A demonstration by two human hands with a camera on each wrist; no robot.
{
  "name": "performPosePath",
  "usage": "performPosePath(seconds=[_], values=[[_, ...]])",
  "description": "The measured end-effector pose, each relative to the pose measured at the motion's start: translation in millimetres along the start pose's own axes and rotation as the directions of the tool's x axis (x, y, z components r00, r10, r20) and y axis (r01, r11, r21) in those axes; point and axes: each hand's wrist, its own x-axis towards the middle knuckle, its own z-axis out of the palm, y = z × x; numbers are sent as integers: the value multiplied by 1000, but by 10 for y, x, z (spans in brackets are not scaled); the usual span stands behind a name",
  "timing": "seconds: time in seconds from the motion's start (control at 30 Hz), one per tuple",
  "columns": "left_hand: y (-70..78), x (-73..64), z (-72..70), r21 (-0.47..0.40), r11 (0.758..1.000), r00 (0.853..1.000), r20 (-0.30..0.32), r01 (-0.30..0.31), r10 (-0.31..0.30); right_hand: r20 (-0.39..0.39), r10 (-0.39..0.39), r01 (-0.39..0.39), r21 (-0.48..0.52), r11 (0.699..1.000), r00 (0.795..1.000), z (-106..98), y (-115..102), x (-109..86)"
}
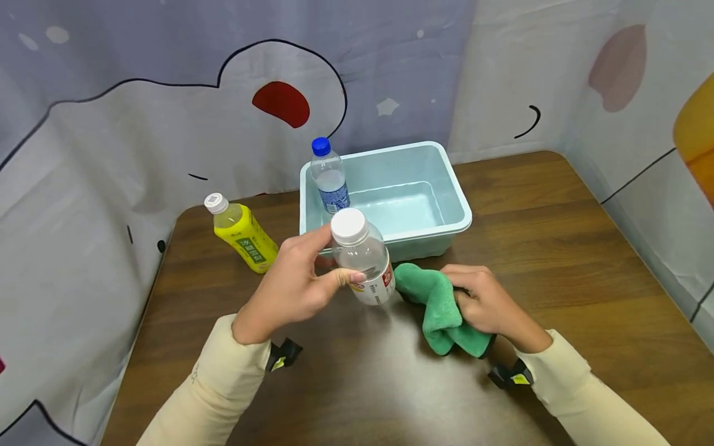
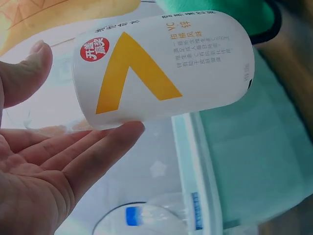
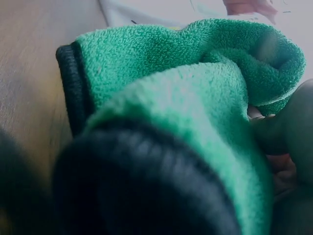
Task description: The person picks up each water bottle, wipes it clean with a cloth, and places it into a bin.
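My left hand (image 1: 301,282) grips a clear plastic bottle (image 1: 362,257) with a white cap, thumb on one side and fingers on the other. Its white label (image 2: 161,63) with an orange V-shaped mark faces the left wrist camera. The bottle tilts in front of the near wall of a pale blue bin (image 1: 424,234). To its right, my right hand (image 1: 488,303) holds a bunched green cloth (image 1: 440,303) with dark edging. That cloth (image 3: 161,83) fills much of the right wrist view, partly hiding the fingers. The cloth's left end comes close to the bottle's label.
Inside the bin's left end stands a clear bottle with a blue cap (image 1: 321,147). A yellow-labelled bottle (image 1: 245,238) with a white cap is on the wooden table (image 1: 558,260) to the left. Behind the table hangs a patterned curtain (image 1: 390,74).
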Motion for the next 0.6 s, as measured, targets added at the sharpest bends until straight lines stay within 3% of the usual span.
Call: performPosePath(seconds=[0.13,0.33,0.6], values=[[42,105,-113,-31,1000,1000,9,1,0,-10,-7,8,23,1000,1000,-23,-42,-11],[87,256,-262,15,1000,1000,13,7,-7,-44,-48,51,80,995,998,-53,-95,-25],[56,439,-349,47,998,999,1,37,-37,-70,-96,103,100,990,993,-75,-142,-29]])
